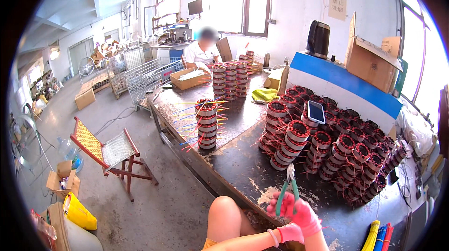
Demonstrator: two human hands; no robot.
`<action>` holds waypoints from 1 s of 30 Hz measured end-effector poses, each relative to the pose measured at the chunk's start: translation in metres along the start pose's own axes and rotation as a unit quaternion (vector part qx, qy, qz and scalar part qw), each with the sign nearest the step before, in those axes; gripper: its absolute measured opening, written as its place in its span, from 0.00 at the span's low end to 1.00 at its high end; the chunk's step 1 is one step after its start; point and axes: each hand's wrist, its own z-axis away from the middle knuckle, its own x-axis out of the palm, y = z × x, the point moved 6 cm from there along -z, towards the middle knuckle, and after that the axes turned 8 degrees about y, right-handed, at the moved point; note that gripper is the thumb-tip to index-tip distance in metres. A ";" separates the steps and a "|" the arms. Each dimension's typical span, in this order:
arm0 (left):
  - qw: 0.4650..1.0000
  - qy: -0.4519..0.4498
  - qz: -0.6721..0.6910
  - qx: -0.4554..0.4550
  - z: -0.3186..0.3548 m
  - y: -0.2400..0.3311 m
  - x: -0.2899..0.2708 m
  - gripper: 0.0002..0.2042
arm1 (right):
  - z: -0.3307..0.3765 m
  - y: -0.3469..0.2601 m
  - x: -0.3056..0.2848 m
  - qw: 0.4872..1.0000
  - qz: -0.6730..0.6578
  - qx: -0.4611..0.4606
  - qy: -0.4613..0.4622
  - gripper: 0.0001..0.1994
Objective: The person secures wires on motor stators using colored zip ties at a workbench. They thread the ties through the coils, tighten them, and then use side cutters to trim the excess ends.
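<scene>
Pliers with green handles point up and away over the near table edge. My right hand, in a pink glove, is closed round their handles. My left hand, also gloved in pink, lies against the right wrist; its fingers are hidden there. Just beyond the pliers' jaws leans a stack of wound motor stators with red windings and pale metal rings. Another stator stack, bristling with blue, yellow and red wires, stands alone to the left.
Many more stacked stators fill the table's right side, a phone lying on top. Bundles of coloured sleeving lie at the near right. Across the table sits a co-worker by a cardboard tray. A folding chair stands left.
</scene>
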 end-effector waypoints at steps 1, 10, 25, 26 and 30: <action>1.000 0.006 0.025 -0.008 0.002 0.000 0.000 0.23 | 0.018 0.001 0.015 1.000 -0.004 -0.004 0.004 0.40; 0.999 0.011 -0.012 -0.033 -0.009 0.027 -0.034 0.35 | 0.167 0.000 -0.073 0.956 0.026 -0.097 0.277 0.22; 0.975 -0.021 -0.218 -0.024 -0.018 0.044 -0.037 0.46 | 0.261 0.007 -0.245 0.749 0.231 -0.358 0.507 0.22; 0.976 -0.016 -0.217 -0.015 -0.019 0.044 -0.038 0.47 | 0.262 0.008 -0.243 0.741 0.246 -0.356 0.514 0.22; 0.975 -0.029 -0.216 -0.037 -0.016 0.047 -0.040 0.47 | 0.261 0.001 -0.226 0.722 0.287 -0.342 0.528 0.20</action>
